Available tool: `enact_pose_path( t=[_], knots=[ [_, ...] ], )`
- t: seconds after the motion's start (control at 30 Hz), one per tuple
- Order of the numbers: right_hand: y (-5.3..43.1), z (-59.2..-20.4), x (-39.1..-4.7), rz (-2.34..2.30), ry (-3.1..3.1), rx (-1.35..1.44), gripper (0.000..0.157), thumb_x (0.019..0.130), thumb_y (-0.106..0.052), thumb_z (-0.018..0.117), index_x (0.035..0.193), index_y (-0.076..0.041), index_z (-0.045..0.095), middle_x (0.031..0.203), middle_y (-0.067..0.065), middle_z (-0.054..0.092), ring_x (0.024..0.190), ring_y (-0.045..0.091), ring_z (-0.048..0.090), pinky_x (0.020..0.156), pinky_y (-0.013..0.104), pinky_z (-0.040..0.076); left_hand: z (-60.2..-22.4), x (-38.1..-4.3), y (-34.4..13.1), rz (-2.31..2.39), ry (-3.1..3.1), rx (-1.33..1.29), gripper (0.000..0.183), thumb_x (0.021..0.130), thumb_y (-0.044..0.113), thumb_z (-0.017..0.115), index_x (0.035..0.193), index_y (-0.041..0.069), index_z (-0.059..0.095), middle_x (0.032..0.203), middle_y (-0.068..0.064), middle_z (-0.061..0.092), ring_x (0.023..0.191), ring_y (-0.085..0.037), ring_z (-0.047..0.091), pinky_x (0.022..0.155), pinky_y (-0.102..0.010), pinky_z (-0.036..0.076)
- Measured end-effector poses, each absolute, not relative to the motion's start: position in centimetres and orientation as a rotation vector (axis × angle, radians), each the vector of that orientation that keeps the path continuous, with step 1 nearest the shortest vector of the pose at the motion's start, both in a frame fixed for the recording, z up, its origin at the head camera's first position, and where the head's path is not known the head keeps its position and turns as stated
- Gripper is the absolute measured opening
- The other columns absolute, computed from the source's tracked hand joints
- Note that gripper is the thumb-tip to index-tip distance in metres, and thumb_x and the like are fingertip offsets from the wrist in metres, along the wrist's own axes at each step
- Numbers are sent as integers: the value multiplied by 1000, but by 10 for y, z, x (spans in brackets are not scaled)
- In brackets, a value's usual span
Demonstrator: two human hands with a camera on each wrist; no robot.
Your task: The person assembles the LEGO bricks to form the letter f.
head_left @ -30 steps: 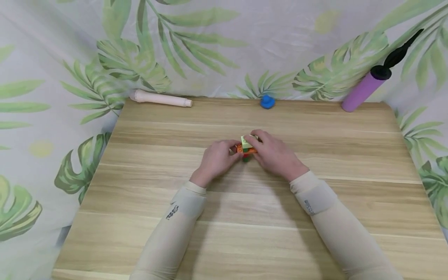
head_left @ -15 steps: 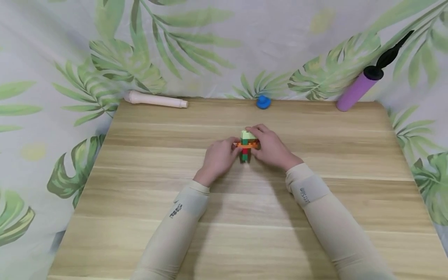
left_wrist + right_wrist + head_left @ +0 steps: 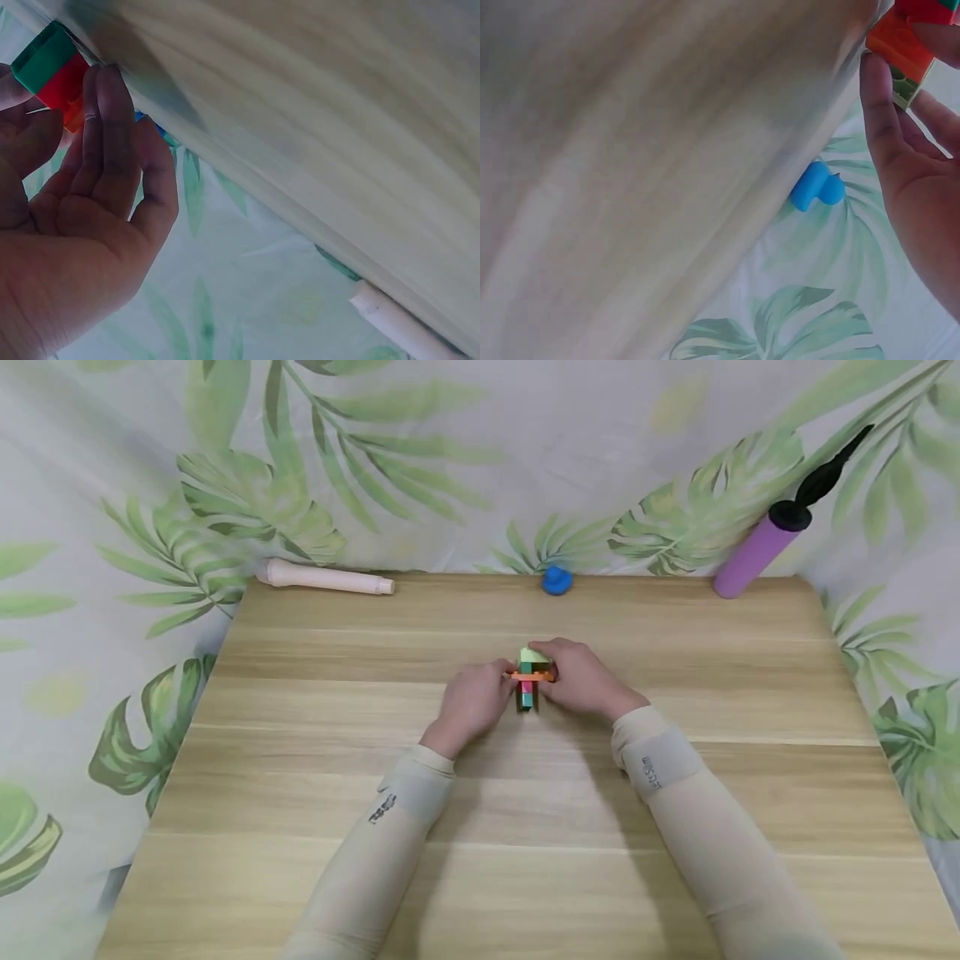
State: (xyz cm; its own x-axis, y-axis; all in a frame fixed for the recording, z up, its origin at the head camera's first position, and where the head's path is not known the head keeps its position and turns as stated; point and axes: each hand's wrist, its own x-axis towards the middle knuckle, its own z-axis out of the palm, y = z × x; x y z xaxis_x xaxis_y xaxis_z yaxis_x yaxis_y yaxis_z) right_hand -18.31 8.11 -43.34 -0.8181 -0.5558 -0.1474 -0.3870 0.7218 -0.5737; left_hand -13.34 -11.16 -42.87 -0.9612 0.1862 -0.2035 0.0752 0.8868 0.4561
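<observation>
A small upright stack of building blocks stands mid-table in the head view. It has a green block (image 3: 527, 702) at the bottom, a red block (image 3: 527, 687) above that, and an orange crosspiece (image 3: 534, 677). Another green block and a pale green block (image 3: 534, 655) top it. My left hand (image 3: 476, 700) pinches the left end of the orange piece. From the right, my right hand (image 3: 588, 681) grips the stack, with fingers at the pale green block and thumb lower by the orange piece. The right wrist view shows fingers against the orange piece (image 3: 900, 46), partly cut off.
Along the back edge of the wooden table (image 3: 360, 860) lie a pale pink microphone-shaped stick (image 3: 326, 578) and a small blue toy (image 3: 557, 581). A purple cylinder with a black handle (image 3: 753, 556) leans at the back right. A leaf-patterned cloth (image 3: 450, 468) hangs behind.
The block stack has gone from tilted to upright, showing its red and green lower blocks. Both hands stay on it. The whole head view has shifted slightly.
</observation>
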Motion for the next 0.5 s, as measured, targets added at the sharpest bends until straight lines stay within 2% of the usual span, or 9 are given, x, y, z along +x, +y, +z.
enact_pose_path(
  t=[0.2, 0.27, 0.4, 0.5],
  knots=[
    [78, -437, -183, -789, 2612, -732, 64, 97, -14, 73, 156, -5, 51, 147, 18, 61, 106, 29, 59, 101, 45, 52, -431, -133, -113, 680, 2810, 173, 33, 111, 26, 58, 137, 9, 69, 86, -5, 68, 62, -17, 50, 55, -28, 39],
    [78, -438, -182, -794, 2603, -724, 64, 97, -15, 73, 156, -6, 51, 150, 17, 59, 112, 28, 60, 106, 45, 51, -433, -132, -113, 678, 2808, 171, 33, 110, 26, 59, 136, 9, 70, 84, -4, 67, 61, -17, 49, 55, -28, 38],
    [85, -436, -182, -825, 2590, -730, 64, 97, -15, 73, 157, -8, 50, 144, 15, 60, 106, 27, 62, 99, 44, 53, -436, -132, -116, 692, 2808, 171, 33, 110, 28, 60, 135, 10, 70, 84, -4, 68, 62, -16, 50, 55, -28, 40],
    [103, -426, -185, -901, 2610, -714, 63, 97, -16, 73, 156, -7, 50, 140, 16, 61, 103, 29, 64, 93, 46, 55, -433, -132, -121, 727, 2794, 144, 37, 110, 32, 59, 140, 10, 66, 92, -4, 73, 65, -17, 56, 57, -29, 43]
  ],
)
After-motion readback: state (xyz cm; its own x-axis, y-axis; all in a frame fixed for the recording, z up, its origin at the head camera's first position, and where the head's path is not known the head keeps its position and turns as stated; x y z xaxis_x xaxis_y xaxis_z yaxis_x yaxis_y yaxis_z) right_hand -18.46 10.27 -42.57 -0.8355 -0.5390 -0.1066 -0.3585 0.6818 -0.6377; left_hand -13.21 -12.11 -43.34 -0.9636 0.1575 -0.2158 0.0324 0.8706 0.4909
